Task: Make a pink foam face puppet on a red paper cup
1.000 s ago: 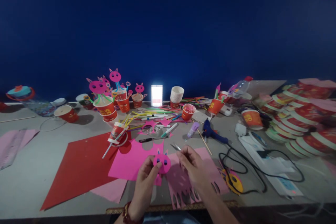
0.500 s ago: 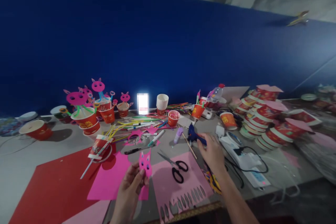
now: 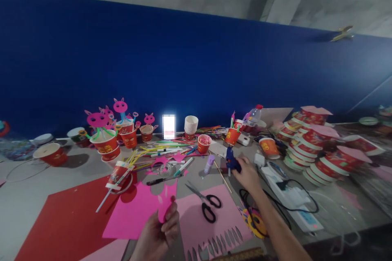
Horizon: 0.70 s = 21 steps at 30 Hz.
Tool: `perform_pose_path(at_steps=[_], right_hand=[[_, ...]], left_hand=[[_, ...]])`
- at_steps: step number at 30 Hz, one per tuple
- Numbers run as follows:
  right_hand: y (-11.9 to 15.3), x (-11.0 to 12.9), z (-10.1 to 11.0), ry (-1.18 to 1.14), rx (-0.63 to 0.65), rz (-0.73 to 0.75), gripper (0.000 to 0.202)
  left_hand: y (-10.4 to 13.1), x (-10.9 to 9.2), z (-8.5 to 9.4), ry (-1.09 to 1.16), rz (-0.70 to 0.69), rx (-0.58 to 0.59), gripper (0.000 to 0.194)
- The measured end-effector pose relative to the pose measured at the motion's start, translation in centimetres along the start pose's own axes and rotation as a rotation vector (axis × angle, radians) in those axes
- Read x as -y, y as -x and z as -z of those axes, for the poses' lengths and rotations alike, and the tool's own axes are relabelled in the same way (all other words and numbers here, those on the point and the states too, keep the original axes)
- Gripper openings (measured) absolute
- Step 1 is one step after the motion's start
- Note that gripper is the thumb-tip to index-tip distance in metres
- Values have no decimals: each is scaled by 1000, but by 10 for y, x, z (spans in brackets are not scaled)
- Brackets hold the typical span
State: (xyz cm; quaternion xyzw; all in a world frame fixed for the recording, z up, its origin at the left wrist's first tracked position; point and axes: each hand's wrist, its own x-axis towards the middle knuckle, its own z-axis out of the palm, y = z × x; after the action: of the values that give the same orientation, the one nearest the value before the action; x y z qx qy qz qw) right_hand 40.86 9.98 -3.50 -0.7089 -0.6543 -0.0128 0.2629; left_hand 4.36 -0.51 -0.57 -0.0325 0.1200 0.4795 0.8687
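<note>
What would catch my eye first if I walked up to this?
Probably the pink bunny-eared faces rising from red cups at back left, vivid against the dark blue wall. Then the glowing white rectangle at back middle and the leaning cup stacks on the right. Nearer, the left hand holds a pink cutout.

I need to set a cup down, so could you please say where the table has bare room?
The largest bare patch of table lies at the left, bordered by the red sheet and leftmost cup. The middle is crowded with markers and coloured sticks, the right with stacked cups and a power strip.
</note>
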Motion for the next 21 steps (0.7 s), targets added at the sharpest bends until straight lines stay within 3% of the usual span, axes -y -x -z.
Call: perform_pose_path(at_steps=[4,8,10,12,14,18,21], right_hand=[[1,-1,23,-172,-79,2,26],[27,32,51,-399,-86,-5,31],[48,59,63,-816,-7,-49,28],[70,86,72,-1003,201,-6,32],[87,112,77,-975,376,48,25],[101,149,76,-792,417,187,13],[97,163,73,-677,515,326,11]], left_hand=[[-1,1,-4,129,76,54,23],[-3,4,-10,160,97,56,17],[-3,6,-14,143,103,49,14],[-3,8,-17,116,108,37,13],[-3,9,-18,97,104,30,12],[-2,11,-13,32,99,-14,17],[0,10,-10,-4,102,-28,17]])
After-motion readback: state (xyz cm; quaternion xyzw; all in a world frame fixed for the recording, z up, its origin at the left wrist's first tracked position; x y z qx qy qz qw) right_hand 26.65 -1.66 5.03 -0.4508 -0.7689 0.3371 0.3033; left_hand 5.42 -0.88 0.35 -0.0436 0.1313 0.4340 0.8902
